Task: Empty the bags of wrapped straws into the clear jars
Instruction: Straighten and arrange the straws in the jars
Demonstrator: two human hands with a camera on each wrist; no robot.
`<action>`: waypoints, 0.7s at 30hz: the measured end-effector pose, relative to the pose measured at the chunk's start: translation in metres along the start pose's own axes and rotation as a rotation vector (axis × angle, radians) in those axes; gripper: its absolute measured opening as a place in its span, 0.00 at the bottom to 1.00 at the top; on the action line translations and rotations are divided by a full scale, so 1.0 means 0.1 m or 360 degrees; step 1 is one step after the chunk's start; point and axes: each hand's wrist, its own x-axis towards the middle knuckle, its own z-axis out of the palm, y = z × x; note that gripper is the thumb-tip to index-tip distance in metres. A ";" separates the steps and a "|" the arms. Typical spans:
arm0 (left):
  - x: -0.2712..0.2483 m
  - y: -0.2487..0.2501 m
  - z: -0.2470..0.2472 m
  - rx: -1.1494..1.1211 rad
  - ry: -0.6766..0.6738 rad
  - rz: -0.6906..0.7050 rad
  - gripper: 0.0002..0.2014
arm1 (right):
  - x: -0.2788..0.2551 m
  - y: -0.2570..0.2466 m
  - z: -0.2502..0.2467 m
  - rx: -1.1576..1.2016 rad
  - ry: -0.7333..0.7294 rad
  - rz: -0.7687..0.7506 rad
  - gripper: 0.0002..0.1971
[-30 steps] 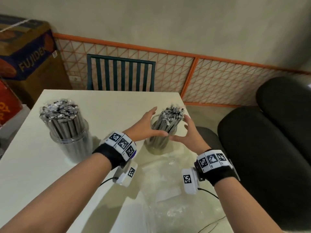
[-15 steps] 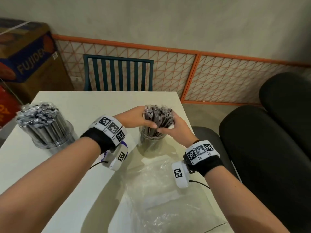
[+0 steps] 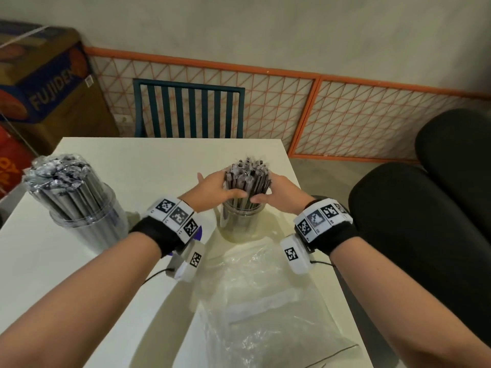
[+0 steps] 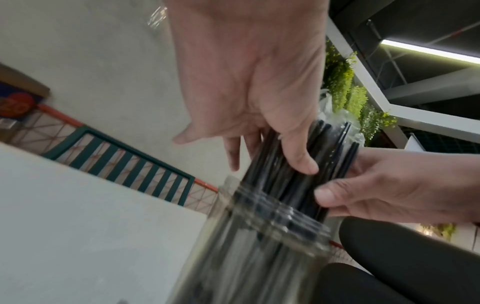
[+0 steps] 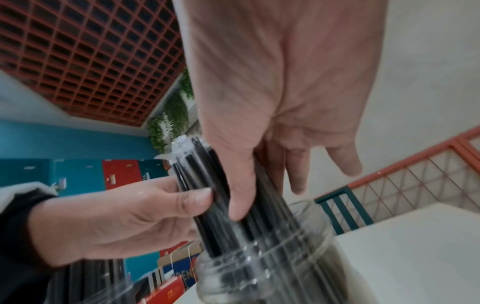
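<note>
A small clear jar (image 3: 240,225) stands near the table's right edge with a bundle of dark wrapped straws (image 3: 248,179) upright in it. My left hand (image 3: 216,187) and right hand (image 3: 280,191) grip the bundle from either side above the rim, thumbs in front, fingers behind. In the left wrist view my left hand's thumb (image 4: 298,158) presses the straws (image 4: 331,148) above the jar (image 4: 259,236). The right wrist view shows both thumbs on the straws (image 5: 197,170). A larger clear jar (image 3: 87,227) at the left is packed with wrapped straws. An empty clear bag (image 3: 265,301) lies in front.
The white table (image 3: 148,166) ends just right of the small jar. Black cushions (image 3: 425,221) lie to the right. A green chair (image 3: 188,110) and an orange mesh fence (image 3: 345,112) stand behind. Cardboard boxes (image 3: 47,83) are at the back left.
One second ago both hands were spread beside the bundle. They have since closed round it and gathered the straws together above the jar's rim.
</note>
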 end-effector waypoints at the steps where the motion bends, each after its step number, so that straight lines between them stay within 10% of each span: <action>1: 0.02 -0.01 -0.04 0.0019 -0.0067 -0.0015 0.28 | 0.03 -0.01 -0.04 -0.0063 -0.0066 -0.0004 0.33; 11: -0.08 -0.05 0.02 -0.0151 -0.0301 0.0028 0.51 | 0.04 0.06 0.04 0.0082 -0.0120 -0.0053 0.46; 17: -0.08 0.15 -0.04 -0.0147 0.0018 0.0068 0.27 | 0.02 -0.01 -0.01 0.0035 0.0035 -0.0112 0.29; 21: -0.03 0.13 -0.17 -0.0027 -0.0316 0.0008 0.27 | 0.07 0.01 -0.07 -0.0095 -0.0101 -0.0057 0.30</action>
